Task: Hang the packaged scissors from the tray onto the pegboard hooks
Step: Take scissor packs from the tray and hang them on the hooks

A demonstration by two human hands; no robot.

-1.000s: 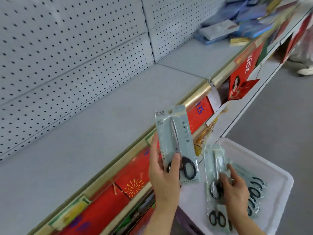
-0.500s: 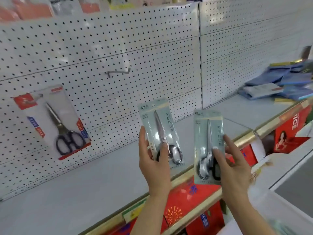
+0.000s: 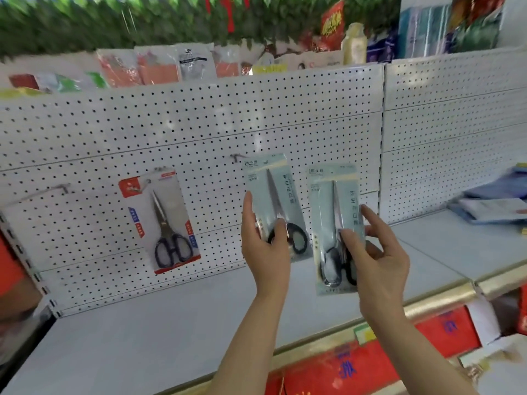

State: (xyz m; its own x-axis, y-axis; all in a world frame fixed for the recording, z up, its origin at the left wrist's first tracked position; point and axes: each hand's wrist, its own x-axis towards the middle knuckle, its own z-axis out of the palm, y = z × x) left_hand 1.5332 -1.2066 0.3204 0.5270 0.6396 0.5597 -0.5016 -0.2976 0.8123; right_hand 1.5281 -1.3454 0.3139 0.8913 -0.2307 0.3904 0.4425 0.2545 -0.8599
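Far left on the pegboard (image 3: 85, 132) there's a bare hook (image 3: 61, 187), then a red-carded pair of scissors (image 3: 164, 220) already hanging on its own peg. Next over is another empty hook (image 3: 236, 157), and that's the one that matters: the left hand (image 3: 263, 246) has a pale blue scissors pack (image 3: 272, 201) held upright, long axis basically vertical with a slight lean, and the pack's top edge sits just right of and level with that hook's tip. Can't tell if the hang hole is lined up yet, too blurry. Grip is a pinch low down around the black handles, thumb on the front, fingers behind. The right hand (image 3: 376, 252) holds a second blue pack (image 3: 335, 223) the same way, thumb pressed on the front, other fingers loosely spread behind, no hook near it. I'd guess the left pack goes on first, since it's the closer one. The tray isn't in view.
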